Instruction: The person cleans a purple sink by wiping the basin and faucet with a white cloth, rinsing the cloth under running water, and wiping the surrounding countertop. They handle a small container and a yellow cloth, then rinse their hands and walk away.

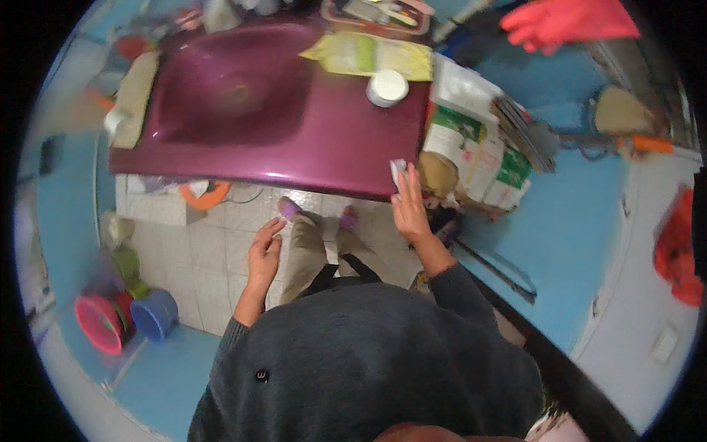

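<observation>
In front of me is a glossy purple washbasin counter [359,146] with a sunken basin [221,105] on its left. My right hand [411,215] is at the counter's front right corner, its fingers against a small folded white tissue or cloth [396,170]. Lower down, my left hand [265,257] hangs over the floor with fingers loosely apart and nothing visible in it. A white lidded jar [388,88] stands toward the back right of the counter, just before a yellow plastic packet [331,52].
Printed packages [469,143] and a brown lump-like object [438,172] crowd the counter's right side. A pink rubber glove [574,25] hangs at upper right. On the left are a beige board [135,102], a pink bucket [99,326] and a blue bucket [154,315]. Under the counter lies an orange ring [221,196].
</observation>
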